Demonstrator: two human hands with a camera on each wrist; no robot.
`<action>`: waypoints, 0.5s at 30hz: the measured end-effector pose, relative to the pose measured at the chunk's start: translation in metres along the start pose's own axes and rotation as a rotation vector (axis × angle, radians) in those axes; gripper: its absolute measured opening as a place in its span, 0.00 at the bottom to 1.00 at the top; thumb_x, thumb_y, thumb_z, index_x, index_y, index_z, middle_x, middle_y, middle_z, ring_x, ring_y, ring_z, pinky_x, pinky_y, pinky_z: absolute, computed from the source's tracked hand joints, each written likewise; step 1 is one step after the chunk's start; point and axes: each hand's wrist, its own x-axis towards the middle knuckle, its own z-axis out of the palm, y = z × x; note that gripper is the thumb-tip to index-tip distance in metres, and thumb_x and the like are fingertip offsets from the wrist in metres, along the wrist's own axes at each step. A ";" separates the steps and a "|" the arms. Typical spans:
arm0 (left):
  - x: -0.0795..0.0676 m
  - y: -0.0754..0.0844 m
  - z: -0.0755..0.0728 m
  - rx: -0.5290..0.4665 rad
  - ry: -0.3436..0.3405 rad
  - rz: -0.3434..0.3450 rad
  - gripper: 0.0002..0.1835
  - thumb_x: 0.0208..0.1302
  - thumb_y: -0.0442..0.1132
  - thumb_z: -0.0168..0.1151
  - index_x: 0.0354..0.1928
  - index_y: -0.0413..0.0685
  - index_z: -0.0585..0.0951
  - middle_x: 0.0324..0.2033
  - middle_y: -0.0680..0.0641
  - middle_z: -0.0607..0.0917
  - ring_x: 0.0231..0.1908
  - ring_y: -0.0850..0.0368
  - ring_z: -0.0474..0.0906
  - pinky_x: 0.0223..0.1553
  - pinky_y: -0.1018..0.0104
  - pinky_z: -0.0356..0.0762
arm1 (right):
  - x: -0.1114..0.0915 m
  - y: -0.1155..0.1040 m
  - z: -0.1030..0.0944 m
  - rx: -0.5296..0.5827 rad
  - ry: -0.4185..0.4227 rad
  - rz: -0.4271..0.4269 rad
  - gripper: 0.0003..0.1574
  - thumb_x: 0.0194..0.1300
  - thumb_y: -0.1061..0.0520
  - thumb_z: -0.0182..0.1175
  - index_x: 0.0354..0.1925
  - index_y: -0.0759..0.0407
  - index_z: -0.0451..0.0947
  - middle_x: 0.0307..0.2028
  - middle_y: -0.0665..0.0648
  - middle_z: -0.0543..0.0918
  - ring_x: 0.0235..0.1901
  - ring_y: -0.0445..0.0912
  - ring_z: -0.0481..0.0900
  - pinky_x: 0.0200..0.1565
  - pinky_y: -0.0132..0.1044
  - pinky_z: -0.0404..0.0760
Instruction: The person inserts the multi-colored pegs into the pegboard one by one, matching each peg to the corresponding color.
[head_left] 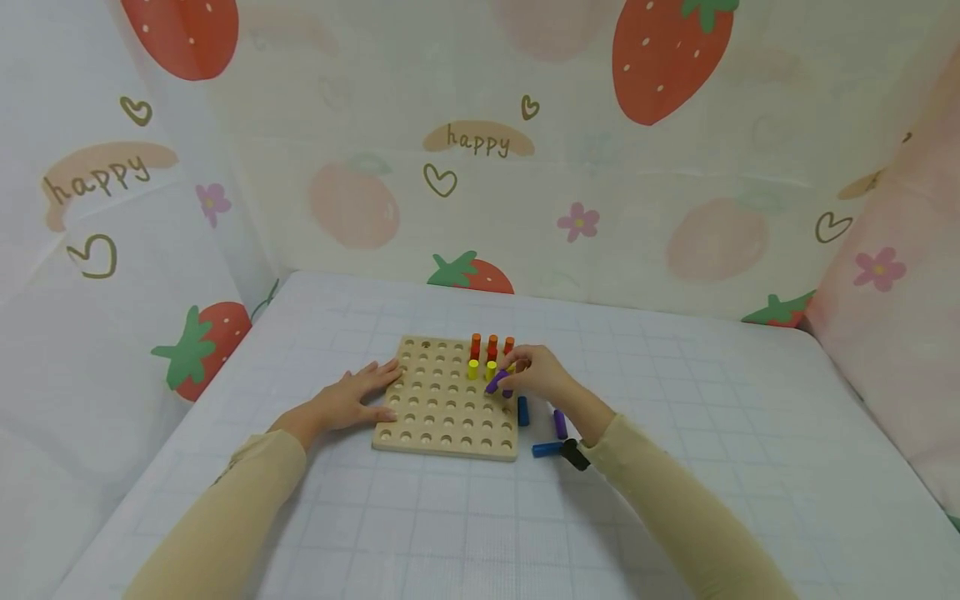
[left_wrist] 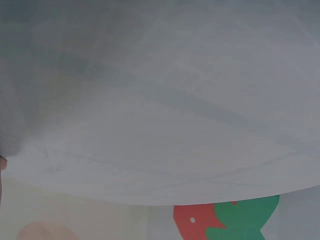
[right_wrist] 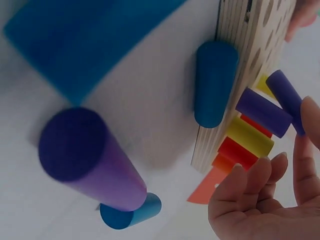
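My right hand (head_left: 542, 373) pinches a purple peg (right_wrist: 286, 97) between thumb and forefinger. It holds the peg tilted over the right side of a wooden peg board (head_left: 446, 421). Beside it another purple peg (right_wrist: 262, 111) stands in the rightmost column, in front of the yellow pegs (head_left: 473, 369). Behind the yellow ones are red and orange pegs (head_left: 476, 343), partly hidden by my hand. My left hand (head_left: 351, 400) rests with extended fingers and thumb on the board's left edge. The left wrist view shows mostly tabletop, with only a sliver of skin.
A blue peg (head_left: 523, 411) lies against the board's right side. Farther right lie a loose purple peg (head_left: 560, 424) and another blue peg (head_left: 547, 449), near a black device (head_left: 575, 454) at my right wrist. One more blue peg (right_wrist: 145, 207) shows in the right wrist view.
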 end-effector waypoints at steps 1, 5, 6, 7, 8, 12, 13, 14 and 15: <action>0.000 0.000 0.000 0.001 0.001 0.001 0.45 0.64 0.56 0.62 0.73 0.37 0.58 0.74 0.37 0.51 0.72 0.33 0.40 0.66 0.31 0.32 | 0.000 0.000 0.001 -0.014 0.002 -0.005 0.08 0.57 0.63 0.70 0.37 0.60 0.81 0.27 0.54 0.72 0.30 0.47 0.69 0.28 0.33 0.67; 0.000 -0.001 0.000 0.004 0.004 0.004 0.45 0.63 0.56 0.63 0.73 0.37 0.58 0.74 0.37 0.51 0.72 0.33 0.40 0.66 0.30 0.32 | 0.001 0.001 0.004 -0.061 0.007 -0.024 0.09 0.57 0.63 0.70 0.38 0.60 0.82 0.28 0.54 0.72 0.30 0.47 0.69 0.27 0.33 0.67; 0.001 -0.001 0.000 0.002 0.004 0.005 0.45 0.63 0.56 0.63 0.73 0.37 0.58 0.74 0.37 0.51 0.72 0.33 0.40 0.66 0.30 0.32 | 0.001 0.002 0.004 -0.071 0.009 -0.029 0.09 0.58 0.63 0.70 0.38 0.60 0.82 0.29 0.54 0.72 0.30 0.47 0.69 0.27 0.32 0.67; 0.001 -0.001 0.000 0.002 0.004 0.004 0.45 0.63 0.56 0.63 0.73 0.37 0.58 0.74 0.37 0.51 0.72 0.33 0.40 0.66 0.30 0.32 | 0.001 0.002 0.005 -0.077 0.011 -0.033 0.09 0.58 0.64 0.69 0.38 0.60 0.81 0.29 0.54 0.72 0.30 0.47 0.68 0.27 0.32 0.67; 0.001 -0.001 0.000 0.001 0.003 0.003 0.45 0.63 0.56 0.63 0.73 0.38 0.58 0.74 0.37 0.51 0.72 0.33 0.40 0.66 0.30 0.32 | 0.001 0.001 0.005 -0.083 0.011 -0.040 0.09 0.58 0.64 0.69 0.38 0.61 0.81 0.29 0.55 0.72 0.30 0.47 0.68 0.26 0.32 0.67; 0.002 -0.002 0.000 -0.002 0.002 -0.001 0.45 0.63 0.56 0.62 0.73 0.38 0.58 0.74 0.37 0.51 0.72 0.33 0.41 0.66 0.31 0.32 | 0.000 0.000 0.007 -0.103 0.012 -0.054 0.09 0.58 0.64 0.69 0.39 0.62 0.82 0.29 0.55 0.71 0.30 0.46 0.68 0.27 0.32 0.66; 0.002 -0.002 0.000 -0.002 0.002 -0.003 0.45 0.63 0.56 0.62 0.73 0.38 0.58 0.74 0.37 0.51 0.72 0.33 0.41 0.66 0.31 0.32 | 0.000 -0.001 0.008 -0.108 0.011 -0.055 0.09 0.58 0.64 0.69 0.39 0.62 0.83 0.30 0.55 0.72 0.30 0.46 0.68 0.27 0.33 0.66; 0.002 -0.003 0.000 -0.001 0.002 -0.003 0.45 0.63 0.57 0.62 0.74 0.38 0.58 0.74 0.38 0.51 0.72 0.33 0.41 0.66 0.31 0.32 | 0.000 -0.002 0.008 -0.117 0.008 -0.056 0.09 0.58 0.64 0.69 0.40 0.61 0.84 0.30 0.55 0.72 0.31 0.46 0.69 0.27 0.32 0.67; 0.002 -0.003 0.000 0.000 0.002 -0.004 0.45 0.63 0.57 0.62 0.74 0.38 0.58 0.74 0.38 0.51 0.72 0.34 0.41 0.66 0.31 0.32 | 0.000 -0.003 0.008 -0.125 0.003 -0.054 0.10 0.59 0.63 0.69 0.41 0.61 0.84 0.31 0.55 0.73 0.31 0.46 0.69 0.28 0.32 0.67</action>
